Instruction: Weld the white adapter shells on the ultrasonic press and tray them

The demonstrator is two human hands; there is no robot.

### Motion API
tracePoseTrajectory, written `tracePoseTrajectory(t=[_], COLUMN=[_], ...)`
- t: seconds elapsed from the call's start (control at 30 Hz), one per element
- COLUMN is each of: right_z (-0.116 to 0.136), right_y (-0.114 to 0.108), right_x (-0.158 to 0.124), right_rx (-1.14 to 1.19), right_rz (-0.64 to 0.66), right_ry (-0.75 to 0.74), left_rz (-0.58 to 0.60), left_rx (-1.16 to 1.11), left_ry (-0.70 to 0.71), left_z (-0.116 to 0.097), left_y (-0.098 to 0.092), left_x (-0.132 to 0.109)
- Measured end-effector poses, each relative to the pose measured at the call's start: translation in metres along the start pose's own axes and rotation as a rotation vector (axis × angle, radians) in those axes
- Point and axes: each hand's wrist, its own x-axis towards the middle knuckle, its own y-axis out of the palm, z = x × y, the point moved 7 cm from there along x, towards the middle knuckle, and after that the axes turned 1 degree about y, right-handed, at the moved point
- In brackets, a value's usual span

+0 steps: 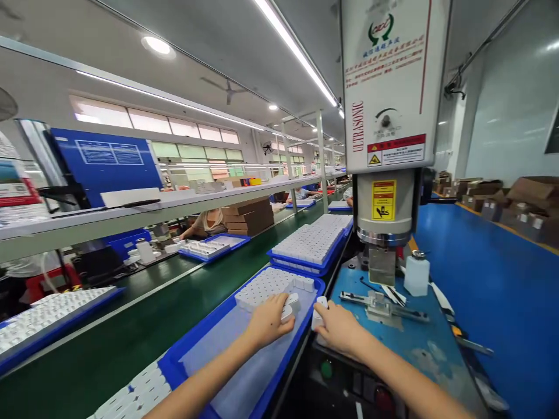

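My left hand (267, 321) is over the near blue tray (174, 365), its fingers closed around small white plastic blocks (292, 302) at the end of the packed rows. My right hand (343, 330) grips another white plastic block (319, 314) at the left edge of the machine's blue base (419, 349). The fingers partly hide the blocks in both hands. Rows of similar white blocks (262, 289) fill the far part of the tray, and a pale sheet (236, 366) lines its near part. To the right, a metal fixture (379, 305) sits below the ultrasonic machine's head (384, 198).
A stacked blue tray of white blocks (310, 238) stands farther along the green conveyor belt (144, 326). On the machine base is a white bottle (417, 273). Across the belt, a co-worker's arm (196, 226) shows near another tray (205, 249). A long shelf (218, 198) runs overhead.
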Motion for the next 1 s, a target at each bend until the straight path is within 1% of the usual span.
tracePoseTrajectory(t=[0.07,0.13,0.23,0.3,0.33,0.4,0.5,0.6,0.73,0.87,0.93,1.0], right_z=[-0.048,-0.092,-0.144,-0.167,-0.176,-0.187,-0.195,-0.197,-0.200,-0.203,-0.203,-0.203], right_y=[-0.001,-0.001,0.001,0.003,0.005,0.009,0.015,0.019,0.022,0.021,0.020,0.019], right_x=[-0.026,-0.054,-0.091,-0.110,-0.118,-0.126,-0.129,-0.127,-0.125,-0.127,-0.130,-0.133], right_rx=[-0.055,-0.094,-0.137,-0.157,-0.164,-0.174,-0.177,-0.171,-0.163,-0.113,-0.086,-0.069], right_rz=[0.007,0.012,0.005,-0.011,-0.021,-0.046,-0.087,-0.103,-0.082,-0.075,-0.084,-0.089], right_ry=[0.127,0.241,0.391,0.467,0.496,0.537,0.565,0.571,0.580,0.610,0.630,0.646], left_rz=[0.022,0.051,0.082,0.084,0.082,0.085,0.109,0.142,0.170,0.169,0.155,0.113], left_rx=[-0.051,-0.092,-0.148,-0.181,-0.192,-0.205,-0.214,-0.214,-0.216,-0.231,-0.238,-0.257], left_ry=[0.108,0.212,0.309,0.346,0.359,0.373,0.363,0.340,0.340,0.329,0.335,0.336], left_z=[-0.050,-0.100,-0.165,-0.199,-0.213,-0.233,-0.245,-0.246,-0.245,-0.242,-0.241,-0.237], left_y=[0.015,0.037,0.071,0.092,0.101,0.118,0.140,0.149,0.146,0.143,0.141,0.136], left_x=[0.026,0.050,0.082,0.097,0.102,0.108,0.110,0.108,0.106,0.108,0.108,0.107])
